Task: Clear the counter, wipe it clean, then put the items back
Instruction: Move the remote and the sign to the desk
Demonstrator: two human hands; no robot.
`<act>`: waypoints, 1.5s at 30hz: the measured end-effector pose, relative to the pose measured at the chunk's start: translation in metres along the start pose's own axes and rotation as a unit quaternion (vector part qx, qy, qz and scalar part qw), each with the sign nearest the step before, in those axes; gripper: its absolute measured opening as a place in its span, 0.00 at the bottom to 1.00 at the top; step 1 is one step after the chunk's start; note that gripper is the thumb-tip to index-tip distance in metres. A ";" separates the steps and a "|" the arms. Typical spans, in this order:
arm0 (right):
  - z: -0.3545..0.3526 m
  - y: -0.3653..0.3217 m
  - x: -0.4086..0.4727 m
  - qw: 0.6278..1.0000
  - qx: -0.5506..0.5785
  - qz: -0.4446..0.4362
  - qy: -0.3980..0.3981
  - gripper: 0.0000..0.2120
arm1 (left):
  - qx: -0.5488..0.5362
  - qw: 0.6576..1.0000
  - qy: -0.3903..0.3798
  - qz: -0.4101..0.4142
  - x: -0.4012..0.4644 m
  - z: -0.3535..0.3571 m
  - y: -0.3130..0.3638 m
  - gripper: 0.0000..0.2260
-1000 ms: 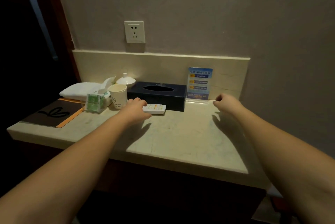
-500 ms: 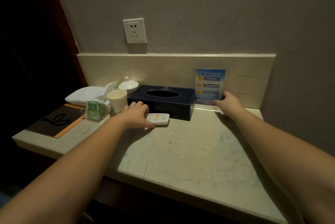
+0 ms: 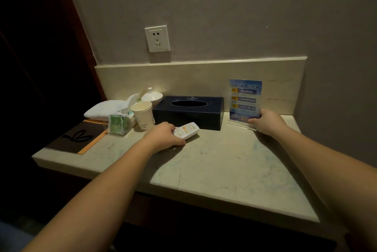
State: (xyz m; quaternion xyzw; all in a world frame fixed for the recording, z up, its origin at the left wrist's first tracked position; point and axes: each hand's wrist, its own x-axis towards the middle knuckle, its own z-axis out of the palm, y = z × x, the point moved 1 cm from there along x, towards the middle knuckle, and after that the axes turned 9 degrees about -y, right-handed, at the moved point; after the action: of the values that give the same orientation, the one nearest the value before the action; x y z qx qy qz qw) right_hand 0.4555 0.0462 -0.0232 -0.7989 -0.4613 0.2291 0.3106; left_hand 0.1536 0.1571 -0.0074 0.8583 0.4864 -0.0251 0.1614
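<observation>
Left hand (image 3: 163,135) grips remote (image 3: 187,130); right hand (image 3: 267,122) holds sign (image 3: 244,98).

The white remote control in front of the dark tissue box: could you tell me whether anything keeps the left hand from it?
Nothing does: the left hand already grips the white remote control on the marble counter.

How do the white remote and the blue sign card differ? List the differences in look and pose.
The white remote lies flat on the counter, while the blue sign card stands upright in a clear stand. The remote is white with small coloured buttons; the sign card is blue with printed text. The remote sits in front of the tissue box; the sign card stands to its right. Both are gripped: the remote by the left hand, the card by the right hand.
</observation>
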 end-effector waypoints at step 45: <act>0.036 0.306 -0.648 0.887 0.202 0.331 0.252 0.08 | -0.213 0.890 -0.305 0.263 -0.343 0.316 0.319 0.26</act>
State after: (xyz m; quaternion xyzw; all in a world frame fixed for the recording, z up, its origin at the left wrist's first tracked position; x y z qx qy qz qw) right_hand 0.3100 -0.6300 -0.2134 -0.8560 -0.0203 0.1980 0.4772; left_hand 0.2785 -0.3735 -0.1568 0.8498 0.1634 -0.1383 0.4816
